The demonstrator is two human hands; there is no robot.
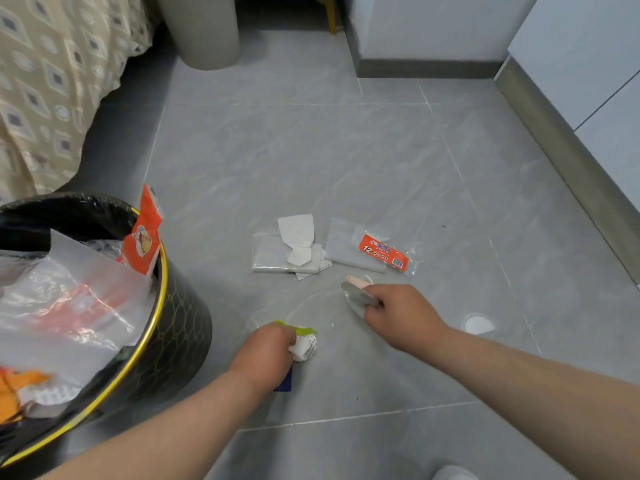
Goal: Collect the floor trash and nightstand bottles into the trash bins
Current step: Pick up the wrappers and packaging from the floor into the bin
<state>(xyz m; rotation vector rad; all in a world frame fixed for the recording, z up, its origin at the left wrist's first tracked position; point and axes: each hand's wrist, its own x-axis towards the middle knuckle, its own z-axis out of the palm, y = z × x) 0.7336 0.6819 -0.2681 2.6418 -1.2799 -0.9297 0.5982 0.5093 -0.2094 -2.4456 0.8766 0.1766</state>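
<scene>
Patterned beige bedspread (52,81) at left, grey marbled floor tiles (294,150), white cabinets (588,64) at right, round floor drain (478,323).

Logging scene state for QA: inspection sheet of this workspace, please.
Surface: grey tile floor.
Job's things: black bin at left, full of wrappers; grey bin far back; clear bags with white paper and orange-label wrapper lie on the floor.
Clutter: blue scrap under left hand; white disc on the floor at right.
Hands: left hand grips crumpled wrapper; right hand grips clear wrapper.
Cables: nothing seen.
Surroundings: bed left, cabinets right.
</scene>
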